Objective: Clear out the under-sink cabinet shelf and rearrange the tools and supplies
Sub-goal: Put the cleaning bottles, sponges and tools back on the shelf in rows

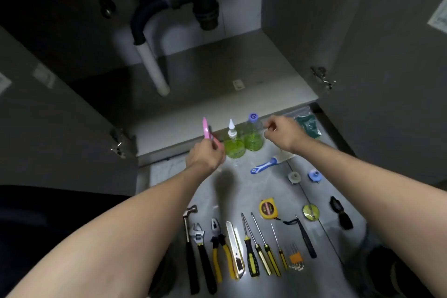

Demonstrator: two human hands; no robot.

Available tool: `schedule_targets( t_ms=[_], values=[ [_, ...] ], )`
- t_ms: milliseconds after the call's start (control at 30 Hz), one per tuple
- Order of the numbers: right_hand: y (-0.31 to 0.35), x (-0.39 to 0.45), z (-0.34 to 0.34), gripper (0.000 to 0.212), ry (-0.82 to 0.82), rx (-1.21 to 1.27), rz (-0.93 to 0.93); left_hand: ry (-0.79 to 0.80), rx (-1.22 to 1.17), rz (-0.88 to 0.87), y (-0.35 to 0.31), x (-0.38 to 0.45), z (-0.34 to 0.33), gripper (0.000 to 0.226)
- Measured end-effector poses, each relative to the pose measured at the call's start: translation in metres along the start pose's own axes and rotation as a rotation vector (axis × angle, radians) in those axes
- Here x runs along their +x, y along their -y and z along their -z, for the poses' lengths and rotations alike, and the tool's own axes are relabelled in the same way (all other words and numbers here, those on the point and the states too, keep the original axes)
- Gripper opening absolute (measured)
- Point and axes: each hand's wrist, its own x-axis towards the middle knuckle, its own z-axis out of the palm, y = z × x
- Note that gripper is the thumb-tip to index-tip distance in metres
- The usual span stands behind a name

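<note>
My left hand (206,155) grips a pink tool (206,130) that points up, just in front of the cabinet shelf (217,94). My right hand (283,133) hovers to the right of two green bottles (243,143), its fingers pinched on something thin that I cannot make out. The bottles stand on the floor at the shelf's front edge. Nothing lies on the shelf but a small white clip (238,84). A row of tools lies on the floor near me: hammer (189,244), wrench (202,249), pliers (219,249), utility knife (234,249), several screwdrivers (262,247).
Drain pipes (169,7) hang above the shelf's left half. Both cabinet doors stand open, left (48,128) and right (387,80). On the floor lie a blue-handled scraper (263,166), yellow tape measure (268,208), hex keys (295,259), a black brush (341,213) and a green bag (308,123).
</note>
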Motion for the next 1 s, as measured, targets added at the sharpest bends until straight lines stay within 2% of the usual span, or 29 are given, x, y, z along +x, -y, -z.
schedule_targets(
  t_ms=[67,133,267,333,400,500,767,900,1000],
  values=[
    [0.021,0.018,-0.010,0.013,-0.060,0.060,0.022,-0.058,0.007,0.056,0.006,0.015,0.017,0.031],
    [0.039,0.035,-0.028,0.020,-0.087,0.117,0.033,-0.086,0.001,0.092,0.014,0.037,0.025,0.034],
    [0.058,0.062,-0.074,0.037,-0.004,0.069,0.010,-0.065,-0.029,0.068,0.033,0.077,0.019,0.052],
    [0.059,0.072,-0.097,0.035,0.037,-0.025,-0.032,-0.027,-0.066,0.057,0.041,0.094,0.008,0.057],
    [0.056,0.078,-0.116,0.024,0.049,-0.051,-0.056,0.029,-0.140,0.081,0.047,0.107,-0.007,0.052],
    [0.049,0.085,-0.135,0.015,-0.010,0.052,-0.056,0.072,-0.206,0.099,0.051,0.116,-0.030,0.041],
    [0.038,0.095,-0.152,0.017,-0.106,0.199,-0.071,-0.036,-0.241,0.032,0.061,0.118,-0.051,0.023],
    [0.037,0.083,-0.147,0.017,-0.076,0.212,0.007,-0.074,-0.240,-0.007,0.064,0.114,-0.041,0.023],
    [0.040,0.072,-0.131,0.008,-0.112,0.207,0.109,-0.122,-0.271,-0.031,0.061,0.110,-0.022,0.015]
  ],
)
